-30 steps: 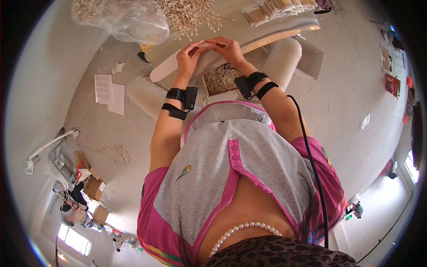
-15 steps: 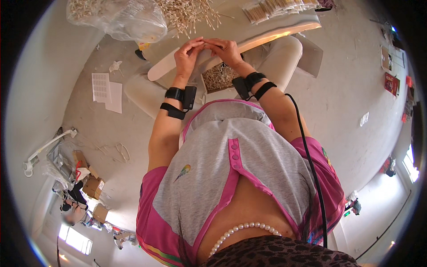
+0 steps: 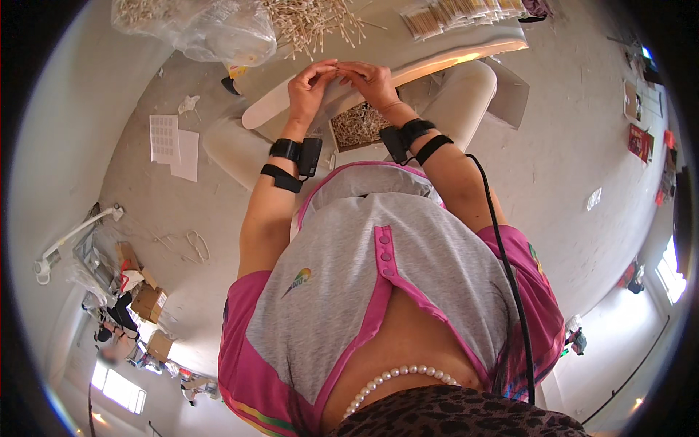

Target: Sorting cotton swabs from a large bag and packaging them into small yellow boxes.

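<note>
My left hand (image 3: 309, 89) and my right hand (image 3: 370, 83) meet fingertip to fingertip above the near edge of the table (image 3: 266, 108). Both are closed in a pinch. What they hold, if anything, is too small to make out. Just beyond them on the tabletop lies a loose heap of cotton swabs (image 3: 309, 25). A clear plastic bag (image 3: 211, 33) with more swabs sits left of the heap. Below my hands, an open box (image 3: 358, 125) full of cotton swabs stands between my legs.
Several flat packs of swabs (image 3: 462, 13) lie at the table's far right. A cardboard box (image 3: 507, 91) stands on the floor beside my right leg. Paper sheets (image 3: 175, 146) lie on the floor at left. A black cable (image 3: 502, 226) runs from my right forearm.
Both hands stay pinched together at almost the same place. The whole view has shifted very slightly.
</note>
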{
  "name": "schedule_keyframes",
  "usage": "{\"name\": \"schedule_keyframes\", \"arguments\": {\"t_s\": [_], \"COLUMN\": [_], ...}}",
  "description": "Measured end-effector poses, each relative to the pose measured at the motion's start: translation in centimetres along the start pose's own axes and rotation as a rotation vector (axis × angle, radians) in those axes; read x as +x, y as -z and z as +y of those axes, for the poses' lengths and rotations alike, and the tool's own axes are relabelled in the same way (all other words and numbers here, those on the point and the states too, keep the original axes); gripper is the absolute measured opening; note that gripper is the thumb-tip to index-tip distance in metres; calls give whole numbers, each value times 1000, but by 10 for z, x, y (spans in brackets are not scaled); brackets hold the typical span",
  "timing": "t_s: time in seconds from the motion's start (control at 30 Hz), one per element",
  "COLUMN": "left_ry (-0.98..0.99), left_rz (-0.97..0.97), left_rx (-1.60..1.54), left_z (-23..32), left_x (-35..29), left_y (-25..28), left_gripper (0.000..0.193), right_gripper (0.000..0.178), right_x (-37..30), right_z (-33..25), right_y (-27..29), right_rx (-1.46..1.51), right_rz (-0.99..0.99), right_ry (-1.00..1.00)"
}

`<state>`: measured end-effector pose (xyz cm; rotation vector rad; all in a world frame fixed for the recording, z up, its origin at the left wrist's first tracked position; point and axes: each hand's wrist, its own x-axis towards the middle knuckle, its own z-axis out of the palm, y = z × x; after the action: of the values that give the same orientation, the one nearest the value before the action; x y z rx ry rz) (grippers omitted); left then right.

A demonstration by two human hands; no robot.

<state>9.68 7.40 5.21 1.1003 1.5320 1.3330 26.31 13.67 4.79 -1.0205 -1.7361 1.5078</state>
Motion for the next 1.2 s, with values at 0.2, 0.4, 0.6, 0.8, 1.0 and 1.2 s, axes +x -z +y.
{"name": "schedule_keyframes", "arguments": {"t_s": [0.2,0.4,0.6,0.8,1.0,1.2], "left_ry": [11,-22,55,155,44,87], "left_rz": [-2,-14,-63,-105,-89,-114], "left_rx": [35,103,-24,-73,-44,-31], "left_z": [-7,-6,-9,-5,-8,0], "left_x": [-4,-9,8,14,13,12], "left_y": [1,4,6,8,10,9], "left_gripper": [11,11,12,14,13,14], "right_gripper": [22,21,23,20,23,22], "right_x": [-1,-7,5,7,9,14], "right_z": [6,7,7,7,5,9], "right_y": [-2,-4,-3,-2,-1,6], "right_rx": [-46,-66,-22,-115,-64,-31], "right_rz": [-7,-16,33,39,12,-25], "right_ry": [13,52,18,1,-4,-70]}}
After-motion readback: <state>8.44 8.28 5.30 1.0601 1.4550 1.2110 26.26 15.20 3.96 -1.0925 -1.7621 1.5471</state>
